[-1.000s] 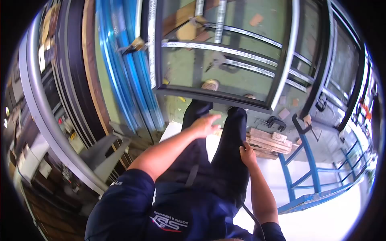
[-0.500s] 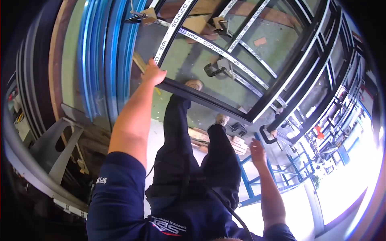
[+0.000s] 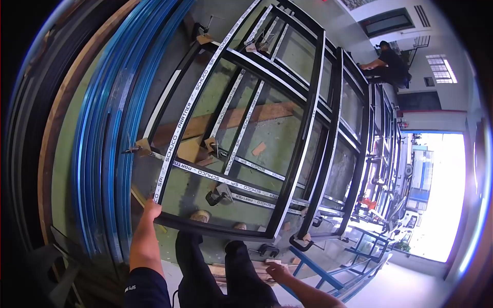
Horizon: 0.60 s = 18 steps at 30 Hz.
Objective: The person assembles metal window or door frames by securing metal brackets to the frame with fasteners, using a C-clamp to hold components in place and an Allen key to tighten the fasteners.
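My left hand [image 3: 150,210] is closed round the near left corner of a large black metal frame [image 3: 215,229] with white printed tape along its bars. My right hand [image 3: 277,271] hangs at my right side, apart from the frame, its fingers loosely stretched with nothing visible in them. Beyond its fingertips, a black C-clamp [image 3: 267,250] lies low by the frame's near edge. Another clamp [image 3: 220,196] with a wood pad grips a cross bar, and a further clamp with a wood block [image 3: 144,147] sits on the left side.
Long blue-wrapped profiles [image 3: 110,154] run along the left. More black frames [image 3: 354,169] stand in a row to the right. A blue metal stand [image 3: 318,269] is near my right arm. Wood beams [image 3: 218,272] lie by my feet. A co-worker [image 3: 390,66] stands at the far end.
My view has tilted up, bringing in more frames, the co-worker and the bright doorway. My left hand stays on the frame corner. My right hand stays apart from the frame.
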Available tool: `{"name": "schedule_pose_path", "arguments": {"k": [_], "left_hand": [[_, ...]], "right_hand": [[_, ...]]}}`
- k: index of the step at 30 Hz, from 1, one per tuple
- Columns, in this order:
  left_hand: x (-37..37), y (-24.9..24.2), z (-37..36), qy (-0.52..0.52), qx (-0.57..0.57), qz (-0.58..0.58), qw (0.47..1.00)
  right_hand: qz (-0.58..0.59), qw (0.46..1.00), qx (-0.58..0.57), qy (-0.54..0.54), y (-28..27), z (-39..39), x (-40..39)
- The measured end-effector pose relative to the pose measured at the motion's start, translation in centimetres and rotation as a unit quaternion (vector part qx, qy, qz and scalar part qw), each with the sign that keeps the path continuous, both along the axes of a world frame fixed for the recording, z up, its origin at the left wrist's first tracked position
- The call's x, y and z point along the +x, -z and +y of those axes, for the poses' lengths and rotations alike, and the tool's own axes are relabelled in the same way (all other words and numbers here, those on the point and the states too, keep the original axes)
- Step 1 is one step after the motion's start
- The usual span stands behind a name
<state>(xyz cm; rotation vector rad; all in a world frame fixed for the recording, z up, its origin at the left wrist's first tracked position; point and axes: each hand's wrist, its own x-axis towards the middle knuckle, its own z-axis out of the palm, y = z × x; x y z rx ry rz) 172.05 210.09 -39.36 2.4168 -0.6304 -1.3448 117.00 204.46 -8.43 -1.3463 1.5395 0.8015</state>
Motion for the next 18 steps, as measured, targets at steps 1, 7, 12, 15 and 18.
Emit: {"name": "schedule_pose_path", "arguments": {"k": [1, 7, 12, 15, 18], "left_hand": [[0.1, -0.7, 0.1, 0.004, 0.021, -0.009, 1.000], [-0.2, 2.3, 1.4, 0.042, 0.064, 0.005, 0.997], [-2.0, -4.5, 1.3, 0.104, -0.023, -0.292, 0.950], [-5.5, -11.9, 2.2, 0.111, -0.032, -0.265, 0.957], [-8.8, -19.2, 3.8, 0.220, 0.082, 0.110, 0.966]], "right_hand": [[0.001, 1.000, -0.024, -0.010, 0.2, 0.2, -1.2], [0.010, 0.995, -0.029, 0.095, 0.7, 2.7, -5.0], [-0.047, 0.995, -0.036, -0.076, 3.0, 8.3, -6.7], [-0.013, 0.997, 0.082, 0.002, -1.6, 7.2, -2.2], [-0.031, 0.998, 0.043, 0.023, -1.0, 7.9, -0.8]]}}
